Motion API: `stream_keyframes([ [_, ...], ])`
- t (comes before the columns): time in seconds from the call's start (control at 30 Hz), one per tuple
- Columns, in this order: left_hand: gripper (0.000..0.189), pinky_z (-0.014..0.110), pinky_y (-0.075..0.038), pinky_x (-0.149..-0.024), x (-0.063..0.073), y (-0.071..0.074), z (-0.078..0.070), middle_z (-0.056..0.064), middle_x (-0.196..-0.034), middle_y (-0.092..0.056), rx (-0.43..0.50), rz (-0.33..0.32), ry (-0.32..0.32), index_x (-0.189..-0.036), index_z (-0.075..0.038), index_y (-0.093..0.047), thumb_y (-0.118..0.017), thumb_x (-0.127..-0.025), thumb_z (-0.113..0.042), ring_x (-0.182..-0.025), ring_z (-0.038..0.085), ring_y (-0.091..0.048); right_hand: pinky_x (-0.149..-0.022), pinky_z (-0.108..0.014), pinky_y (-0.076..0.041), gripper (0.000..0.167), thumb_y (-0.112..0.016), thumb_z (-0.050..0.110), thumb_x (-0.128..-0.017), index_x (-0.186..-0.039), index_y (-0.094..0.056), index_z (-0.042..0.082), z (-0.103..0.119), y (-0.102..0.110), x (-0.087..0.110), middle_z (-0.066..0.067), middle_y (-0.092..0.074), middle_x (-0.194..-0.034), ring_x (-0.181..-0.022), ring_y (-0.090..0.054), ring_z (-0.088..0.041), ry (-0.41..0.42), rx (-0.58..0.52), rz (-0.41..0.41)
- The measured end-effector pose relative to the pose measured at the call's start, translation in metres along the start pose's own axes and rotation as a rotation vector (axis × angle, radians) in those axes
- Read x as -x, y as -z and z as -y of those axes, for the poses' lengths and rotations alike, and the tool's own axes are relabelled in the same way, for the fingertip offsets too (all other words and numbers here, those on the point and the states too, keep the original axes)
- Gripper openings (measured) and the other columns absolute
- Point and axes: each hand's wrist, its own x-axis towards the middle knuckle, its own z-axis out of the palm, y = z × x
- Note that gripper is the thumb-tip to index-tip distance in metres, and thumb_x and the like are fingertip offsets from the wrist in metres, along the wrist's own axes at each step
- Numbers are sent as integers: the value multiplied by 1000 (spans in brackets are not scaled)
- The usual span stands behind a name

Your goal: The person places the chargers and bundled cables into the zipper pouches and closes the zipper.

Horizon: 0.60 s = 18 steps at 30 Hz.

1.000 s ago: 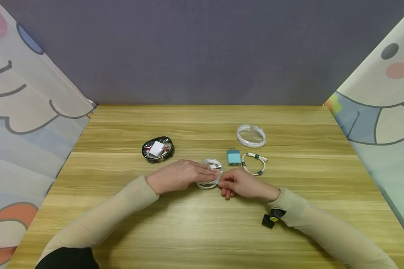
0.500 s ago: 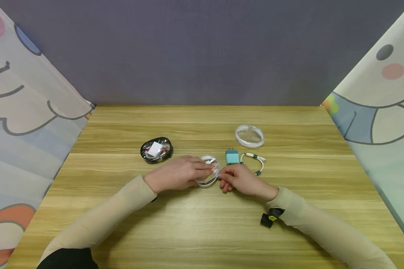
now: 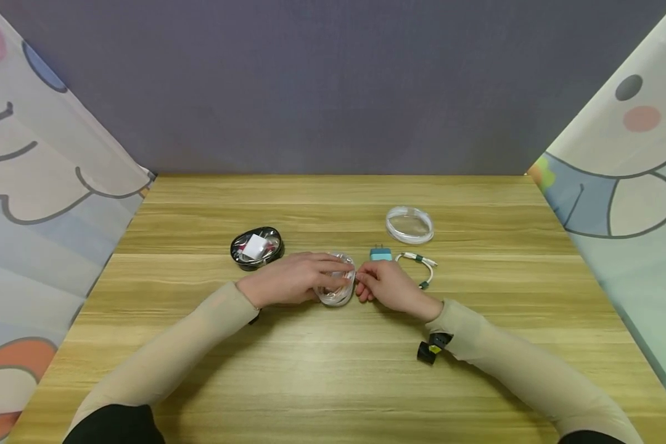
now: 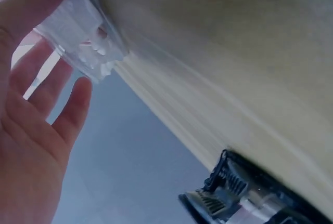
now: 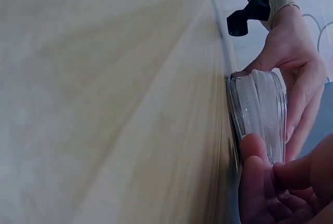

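Observation:
A round clear plastic case (image 3: pixel 335 301) with a white rim sits on the table between both hands; whitish contents show faintly through its film. My left hand (image 3: pixel 293 279) grips it from the left, fingers spread over the top and thumb at the near side. In the left wrist view the thumb and fingers curl round the case (image 4: pixel 86 31). At the case's right edge my right hand (image 3: pixel 393 288) pinches the rim between thumb and index finger. The right wrist view has this right hand (image 5: pixel 291 193) close up; whatever small part lies under its fingertips is hidden.
A black-edged clear case (image 3: pixel 257 248) with a white block inside lies behind the left hand. Beyond the right hand are a teal charger plug (image 3: pixel 380 253), partly covered, and a coiled white cable (image 3: pixel 430 263) with green ties. Farther back lies another white-rimmed clear case (image 3: pixel 409 225).
My right hand has slid up along the case's right rim, away from me, and now partly covers the charger plug. The case has shifted slightly left and back; my left fingers have spread.

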Motion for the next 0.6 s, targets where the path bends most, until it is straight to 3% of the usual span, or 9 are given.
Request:
stream_keyframes([
  [0.17, 64, 33, -42, -108, 1, 0, 4, -2, -152, -47, 64, 28, 41, -140, -22, -62, -84, -81, -9, -140, 16, -42, -60, -25, -55, 22, -52, 6, -104, -89, -68, 3, -3, 2, 0, 0, -67, -74, -63, -67, -13, 30, 50, 3],
  [0.6, 64, 35, -48, -102, 0, 1, 3, -2, -150, -50, 67, 22, 60, -140, -22, -62, -83, -81, -9, -136, 15, -47, -58, -25, -55, 23, -53, 6, -104, -86, -69, 6, -1, 3, 10, 4, -67, -71, -63, -66, -10, 38, 75, 90],
])
